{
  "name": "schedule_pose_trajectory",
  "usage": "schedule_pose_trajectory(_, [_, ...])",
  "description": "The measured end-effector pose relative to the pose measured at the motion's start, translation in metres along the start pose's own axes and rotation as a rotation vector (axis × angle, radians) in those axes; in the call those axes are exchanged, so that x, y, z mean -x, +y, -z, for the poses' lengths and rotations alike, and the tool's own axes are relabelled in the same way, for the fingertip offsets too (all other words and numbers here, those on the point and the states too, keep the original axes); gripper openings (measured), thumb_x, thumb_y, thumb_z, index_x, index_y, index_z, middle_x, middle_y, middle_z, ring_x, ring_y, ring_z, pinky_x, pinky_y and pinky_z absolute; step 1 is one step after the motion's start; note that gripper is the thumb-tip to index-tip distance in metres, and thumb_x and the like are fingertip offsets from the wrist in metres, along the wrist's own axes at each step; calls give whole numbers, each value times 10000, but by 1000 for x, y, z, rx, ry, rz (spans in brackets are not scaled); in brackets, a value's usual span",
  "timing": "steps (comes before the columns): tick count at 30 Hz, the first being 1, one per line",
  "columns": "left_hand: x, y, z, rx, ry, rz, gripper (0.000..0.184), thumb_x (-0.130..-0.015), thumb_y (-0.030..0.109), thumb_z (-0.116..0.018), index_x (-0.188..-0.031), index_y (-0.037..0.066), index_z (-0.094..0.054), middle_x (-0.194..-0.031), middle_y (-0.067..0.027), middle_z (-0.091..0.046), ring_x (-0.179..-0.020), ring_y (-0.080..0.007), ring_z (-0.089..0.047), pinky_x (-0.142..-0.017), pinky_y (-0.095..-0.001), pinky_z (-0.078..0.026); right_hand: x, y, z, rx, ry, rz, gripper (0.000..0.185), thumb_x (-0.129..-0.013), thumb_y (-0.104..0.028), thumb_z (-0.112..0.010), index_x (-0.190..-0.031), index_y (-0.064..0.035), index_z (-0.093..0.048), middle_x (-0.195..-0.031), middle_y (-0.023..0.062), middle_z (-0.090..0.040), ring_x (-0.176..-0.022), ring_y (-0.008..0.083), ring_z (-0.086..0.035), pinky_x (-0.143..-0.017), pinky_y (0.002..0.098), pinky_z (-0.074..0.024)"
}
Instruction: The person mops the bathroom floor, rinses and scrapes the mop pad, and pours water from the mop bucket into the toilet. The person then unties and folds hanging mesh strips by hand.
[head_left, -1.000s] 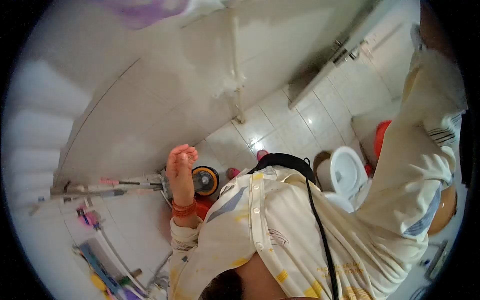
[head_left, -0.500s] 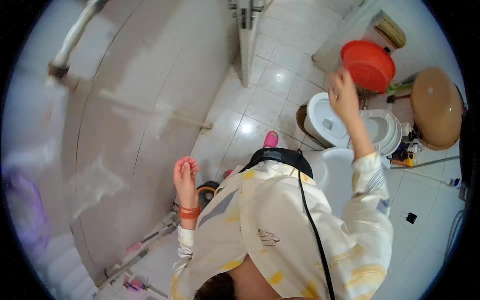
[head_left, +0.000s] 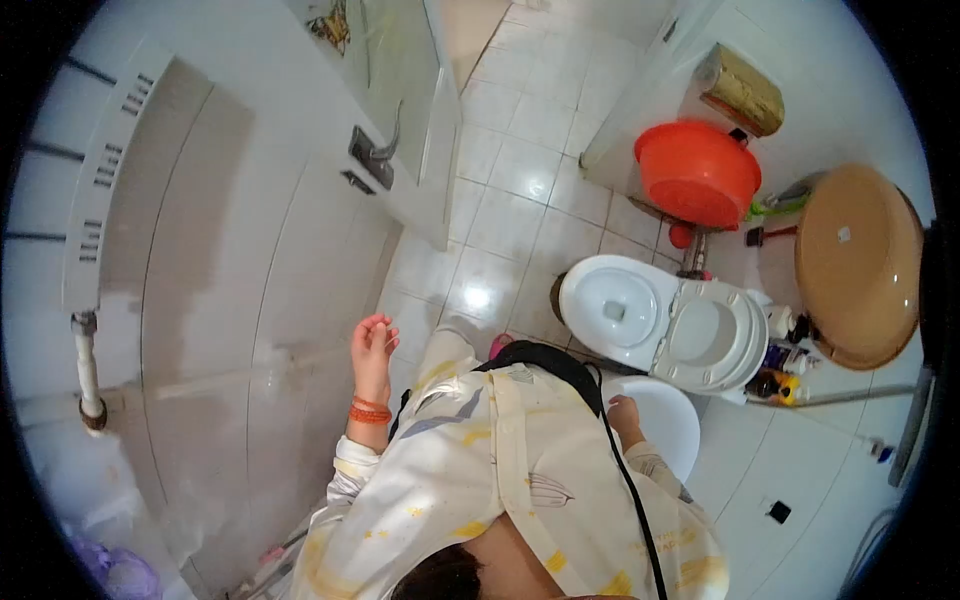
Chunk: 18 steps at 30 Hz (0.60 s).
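My left hand (head_left: pixel 374 360) is raised beside the tiled wall, with an orange-red bracelet (head_left: pixel 370 410) round its wrist. Its fingers curl in toward the thumb in a pinch, and what they hold, if anything, is too small to name. Low at my right side, my right hand (head_left: pixel 626 418) is over the edge of a white washbasin (head_left: pixel 672 425). Most of its fingers are hidden, and I see nothing in it. Beyond the basin stands a white toilet (head_left: pixel 612 305) with its lid up.
A red plastic basin (head_left: pixel 698 178) hangs against the far wall, below a gold-brown package (head_left: pixel 742 90). A large brown oval basin (head_left: pixel 858 268) is at the right, near several bottles (head_left: pixel 783 386). At the upper left, a white door with a metal handle (head_left: pixel 378 155) stands ajar.
My right hand has dropped from in front of the toilet and red basin to the washbasin. My left hand stays about where it was. The view has turned, showing more of the door.
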<state>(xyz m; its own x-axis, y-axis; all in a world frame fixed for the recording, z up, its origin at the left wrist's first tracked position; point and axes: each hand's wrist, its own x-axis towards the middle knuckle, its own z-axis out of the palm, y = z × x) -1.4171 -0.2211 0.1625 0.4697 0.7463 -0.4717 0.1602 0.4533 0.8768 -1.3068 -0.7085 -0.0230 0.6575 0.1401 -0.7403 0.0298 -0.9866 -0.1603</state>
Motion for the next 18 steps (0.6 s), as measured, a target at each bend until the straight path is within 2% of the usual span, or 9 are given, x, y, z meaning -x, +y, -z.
schedule_pose_trajectory(2, [-29, -3, -21, -55, 15, -41, 218, -893, 159, -517, -1079, 47, -498, -981, -34, -557, -820, -109, -536, -746, -243, -452, -53, -11, 20, -84, 52, -31, 252, -755, -60, -523, -978, -111, -629, -1070, 157, -553, -1008, 321, -530, -866, 374, -442])
schedule_pose_trajectory(6, [-72, -5, 5, -180, 9, -77, 269, -878, 159, -546, -1111, 39, -485, -953, -27, -542, -821, -111, -526, -733, -245, -448, -81, -74, 84, -60, 170, 70, 257, -744, -67, -525, -979, -88, -626, -1070, 199, -537, -1003, 347, -522, -873, 388, -431])
schedule_pose_trajectory(8, [-98, 2, 9, -302, 13, -193, 342, -846, 168, -600, -1136, 35, -476, -925, -18, -527, -816, -117, -520, -735, -242, -439, -97, -102, 111, -194, 400, 243, 287, -694, -14, -493, -940, -60, -633, -995, 208, -562, -916, 370, -553, -826, 381, -449])
schedule_pose_trajectory(12, [-147, 41, -6, -348, 97, -113, 409, -811, 176, -648, -1135, 10, -462, -895, -24, -520, -812, -115, -513, -747, -249, -431, -101, -175, 192, -359, 429, 213, 259, -723, -29, -500, -948, -59, -626, -961, 195, -569, -841, 340, -567, -763, 360, -470])
schedule_pose_trajectory(14, [-187, 36, 6, -526, 140, 36, 459, -799, 224, -665, -1143, -18, -481, -1001, -56, -555, -879, -140, -529, -804, -274, -429, -108, -205, 223, -338, 435, 249, 252, -724, -37, -510, -948, -56, -625, -961, 195, -570, -834, 338, -570, -761, 358, -471])
schedule_pose_trajectory(15, [-199, 32, 19, -536, 131, 42, 459, -799, 224, -665, -1143, -18, -481, -1001, -56, -555, -879, -140, -529, -804, -274, -429, -106, -218, 234, -318, 433, 286, 246, -725, -44, -520, -948, -52, -624, -962, 195, -570, -828, 336, -572, -759, 355, -473])
schedule_pose_trajectory(17, [-213, 40, 30, -493, -17, 103, 614, -804, 229, -659, -1283, 25, -333, -1053, -71, -553, -933, -174, -516, -813, -307, -431, -111, -236, 256, -285, 419, 277, 233, -729, -48, -518, -934, -45, -629, -957, 193, -577, -835, 337, -573, -765, 363, -471])
schedule_pose_trajectory(18, [-212, 53, 24, -562, -22, 120, 587, -799, 297, -654, -1248, 5, -414, -1186, -88, -495, -1053, -175, -477, -904, -295, -365, -118, -244, 268, -246, 422, 291, 221, -733, -51, -517, -920, -38, -634, -952, 191, -584, -842, 339, -573, -771, 371, -470])
